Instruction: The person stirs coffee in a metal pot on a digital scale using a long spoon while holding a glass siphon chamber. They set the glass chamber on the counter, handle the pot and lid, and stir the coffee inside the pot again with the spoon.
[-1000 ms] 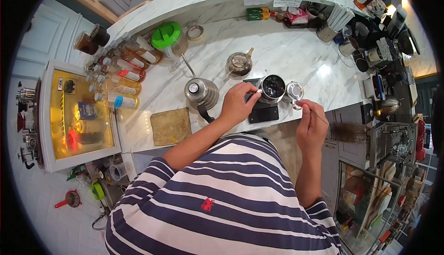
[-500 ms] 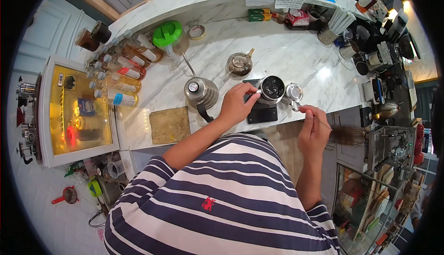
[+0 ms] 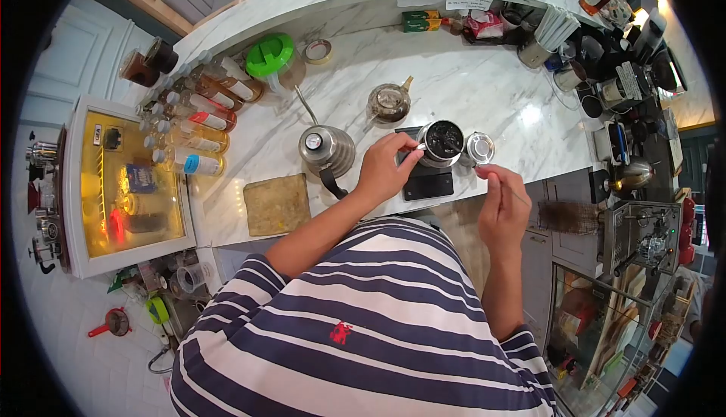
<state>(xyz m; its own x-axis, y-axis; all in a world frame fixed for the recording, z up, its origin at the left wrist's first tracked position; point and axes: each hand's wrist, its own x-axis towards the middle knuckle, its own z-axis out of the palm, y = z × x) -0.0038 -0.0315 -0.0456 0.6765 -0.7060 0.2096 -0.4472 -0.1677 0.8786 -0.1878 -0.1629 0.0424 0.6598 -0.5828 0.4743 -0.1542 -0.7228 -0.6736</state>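
My left hand (image 3: 389, 166) is closed on the side handle of a metal cup (image 3: 439, 161), which holds something dark and glossy. The cup stands upright over a black scale (image 3: 428, 186) at the counter's front edge. My right hand (image 3: 504, 201) is pinched around a thin-handled spoon, mostly hidden by the fingers; where its bowl is, I cannot make out. Just beyond those fingertips sits a small round silvery piece (image 3: 479, 147), right of the cup. A glass teapot (image 3: 390, 102) rests behind the cup, and a steel gooseneck kettle (image 3: 333, 150) stands to its left.
A folded brown cloth (image 3: 277, 205) lies at the front left. Several bottles (image 3: 203, 140) line the left side near a green-lidded jug (image 3: 270, 55) and a tape roll (image 3: 318, 51). Straws (image 3: 556, 33) stand at the back right; an espresso machine (image 3: 643, 235) is on the right.
My right hand has shifted slightly up and left with the spoon, whose handle now shows less. My left hand stays on the cup's handle.
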